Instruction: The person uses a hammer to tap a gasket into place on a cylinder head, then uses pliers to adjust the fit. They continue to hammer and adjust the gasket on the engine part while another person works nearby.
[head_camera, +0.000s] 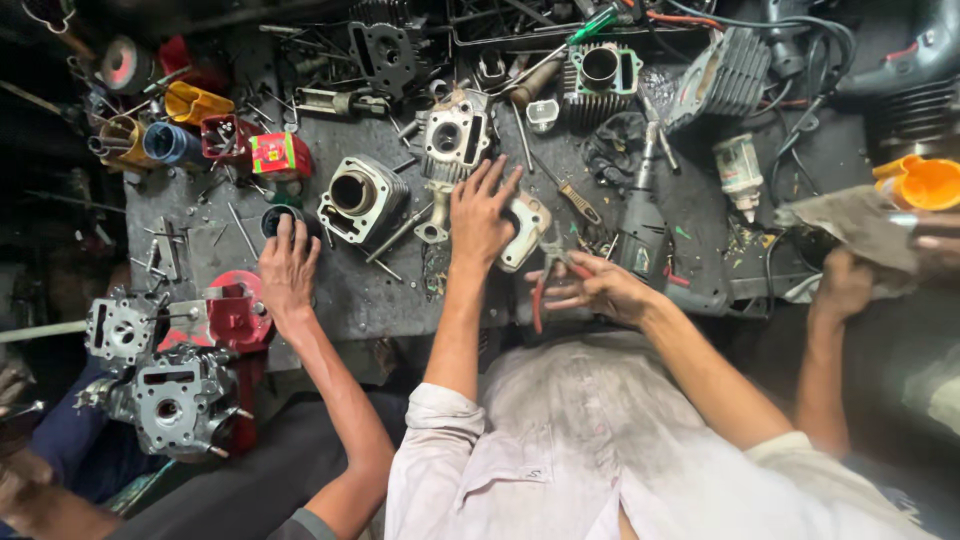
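Note:
My left hand (482, 212) lies flat on the dark workbench (400, 300) with its fingers spread, between a small engine casting (452, 135) and a pale metal cover (530, 232) that it touches at the edge. It grips nothing. My right hand (598, 288) holds red-handled pliers (543, 290) near the bench's front edge, jaws pointing toward the pale cover. A finned engine cylinder (360, 198) sits just left of my left hand.
A co-worker's hand (288, 265) rests on the bench at left, near red and grey engine parts (185, 375). Another person's hand (845, 285) holds a rag (850, 220) at right. Cylinders, screwdrivers, a glue bottle (738, 168), an orange funnel (925, 182) and cables crowd the back.

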